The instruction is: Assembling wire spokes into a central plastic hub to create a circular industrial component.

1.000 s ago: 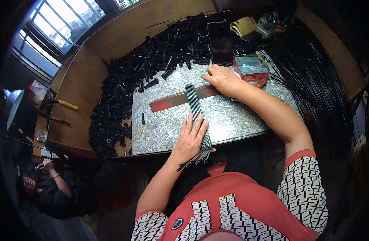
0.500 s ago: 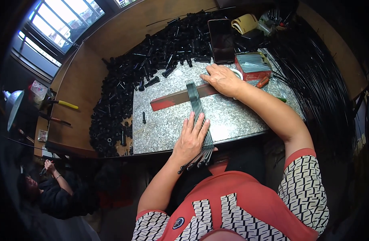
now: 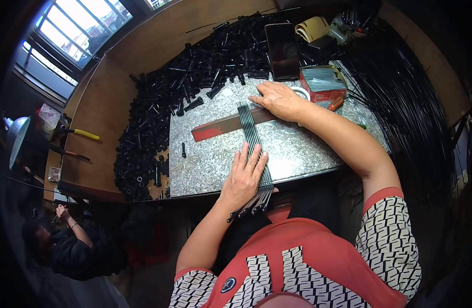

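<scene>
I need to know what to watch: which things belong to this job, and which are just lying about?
In use:
thin dark rods, under the left hand
reddish-brown bar, beneath the rods, with the right hand at its right end

Apparently just lying about:
phone
yellow-handled tool
orange-handled tool

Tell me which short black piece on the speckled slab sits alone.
The small black piece below the left end of the bar, left of the left hand. It sits apart; the others gather in or beside the heap.
</scene>
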### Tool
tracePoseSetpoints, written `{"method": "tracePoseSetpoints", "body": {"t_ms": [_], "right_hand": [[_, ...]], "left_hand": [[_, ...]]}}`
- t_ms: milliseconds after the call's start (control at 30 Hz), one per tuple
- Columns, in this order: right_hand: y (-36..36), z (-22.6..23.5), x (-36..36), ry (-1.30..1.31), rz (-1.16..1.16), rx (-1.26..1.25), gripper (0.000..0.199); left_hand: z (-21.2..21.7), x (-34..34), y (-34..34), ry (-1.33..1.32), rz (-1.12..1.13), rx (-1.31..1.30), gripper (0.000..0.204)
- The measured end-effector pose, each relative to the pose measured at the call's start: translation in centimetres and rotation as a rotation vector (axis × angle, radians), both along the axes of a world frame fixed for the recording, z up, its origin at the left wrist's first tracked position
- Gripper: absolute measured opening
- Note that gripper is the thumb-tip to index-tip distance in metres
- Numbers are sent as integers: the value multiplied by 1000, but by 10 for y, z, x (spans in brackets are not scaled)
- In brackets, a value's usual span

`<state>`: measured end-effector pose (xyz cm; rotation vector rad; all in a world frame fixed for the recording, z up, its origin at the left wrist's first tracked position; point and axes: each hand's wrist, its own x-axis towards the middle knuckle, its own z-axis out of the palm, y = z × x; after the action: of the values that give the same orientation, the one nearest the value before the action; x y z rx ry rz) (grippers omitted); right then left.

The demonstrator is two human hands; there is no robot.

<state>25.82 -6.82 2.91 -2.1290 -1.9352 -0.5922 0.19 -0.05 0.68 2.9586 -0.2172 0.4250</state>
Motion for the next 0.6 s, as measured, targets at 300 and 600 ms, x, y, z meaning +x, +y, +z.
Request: {"method": "tracePoseSetpoints", "body": {"t_ms": [300,600], "right_hand": [[6,-4,-1,53,26,-2,31],[12,-1,3,32,64,35,34]], "left_hand": [[-1,-2,-1,-1,-2,4,91],[1,1,1,-7,-1,14,90]]}}
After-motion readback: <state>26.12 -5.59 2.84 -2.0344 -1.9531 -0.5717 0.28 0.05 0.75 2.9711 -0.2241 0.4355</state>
